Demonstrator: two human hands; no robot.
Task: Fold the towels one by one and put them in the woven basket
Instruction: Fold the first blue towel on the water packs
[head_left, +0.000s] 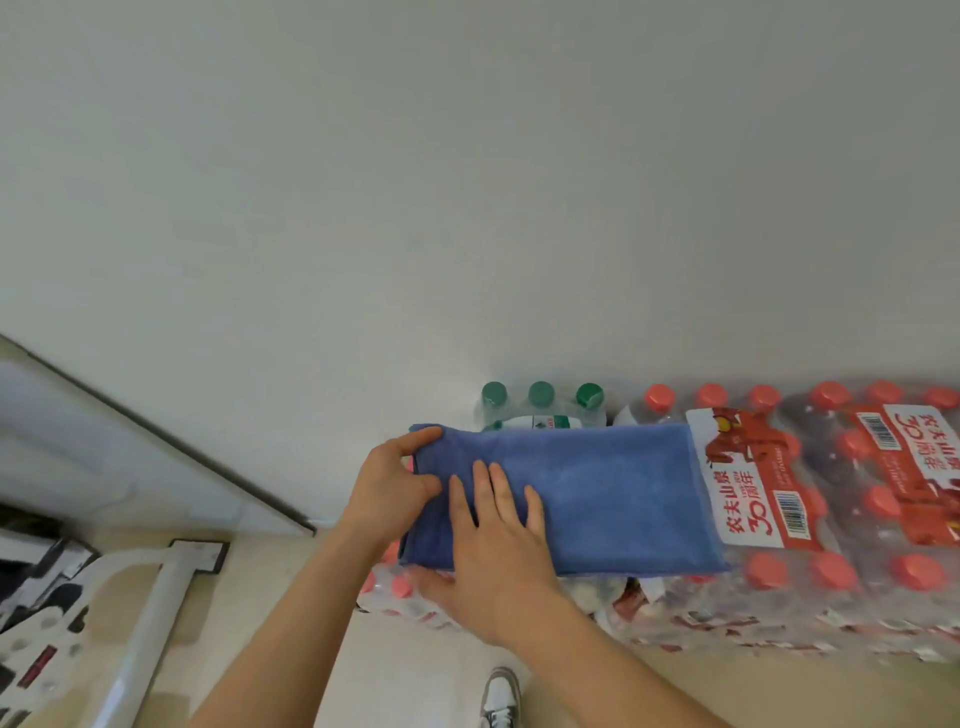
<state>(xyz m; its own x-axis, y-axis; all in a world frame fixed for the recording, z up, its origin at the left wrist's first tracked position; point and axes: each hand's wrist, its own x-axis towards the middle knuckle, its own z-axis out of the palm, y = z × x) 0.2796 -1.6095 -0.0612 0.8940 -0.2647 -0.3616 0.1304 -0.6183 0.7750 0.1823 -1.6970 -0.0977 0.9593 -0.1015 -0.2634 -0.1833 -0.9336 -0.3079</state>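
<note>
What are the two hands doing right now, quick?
Left hand: closed, gripping the left end of the blue towel.
Right hand: open, fingers flat on the towel.

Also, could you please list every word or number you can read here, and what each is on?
"农夫山泉": label of the nearer red-capped bottle pack, printed sideways.
"30周年": same label, and the label of the pack to its right.
Barcode digits and small print on both: too small to read.
Green-capped bottles: label too blurred.
Blue towel: no text.
</note>
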